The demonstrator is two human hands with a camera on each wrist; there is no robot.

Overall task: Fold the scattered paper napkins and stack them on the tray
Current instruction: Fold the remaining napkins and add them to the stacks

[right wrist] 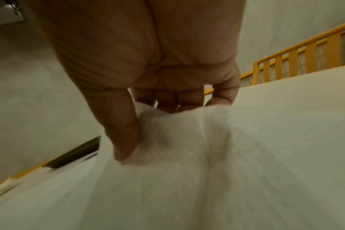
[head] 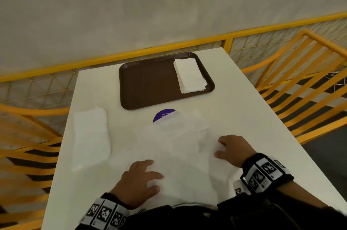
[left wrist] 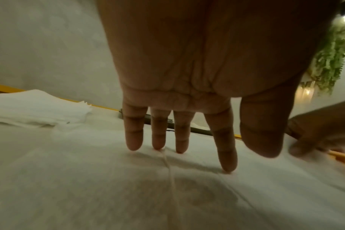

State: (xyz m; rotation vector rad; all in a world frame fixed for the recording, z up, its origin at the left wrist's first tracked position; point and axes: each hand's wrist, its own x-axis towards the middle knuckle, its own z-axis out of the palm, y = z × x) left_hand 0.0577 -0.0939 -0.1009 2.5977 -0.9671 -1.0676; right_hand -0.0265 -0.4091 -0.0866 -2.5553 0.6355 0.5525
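Lying spread across the near middle of the white table (head: 244,87), the open napkin (head: 184,164) is thin, limp paper, almost weightless and easy to tear, so it looks likely to slide or bunch at the lightest pull. On its near left part the left hand (head: 139,181) rests with straight, spread fingers, the fingertips (left wrist: 158,144) pressing the sheet flat to the table; nothing is gripped there. At the right edge the right hand (head: 231,150) has its fingers curled, and the wrist view shows the thumb (right wrist: 124,140) and fingers pinching a raised fold of the paper, which puckers up softly between them. Judging by that pucker, the sheet has no stiffness of its own: take it by an edge or corner, lift gently, and keep the other palm flat as an anchor so the crease lands straight. More loose napkins (head: 178,126) lie just beyond it, overlapping a purple sticker (head: 163,114), and another pile (head: 92,135) sits to the left. At the far end the brown tray (head: 148,83) carries a neat stack of folded napkins (head: 189,75) on its right side, well apart from both hands; that stack may shift if a new one is dropped carelessly
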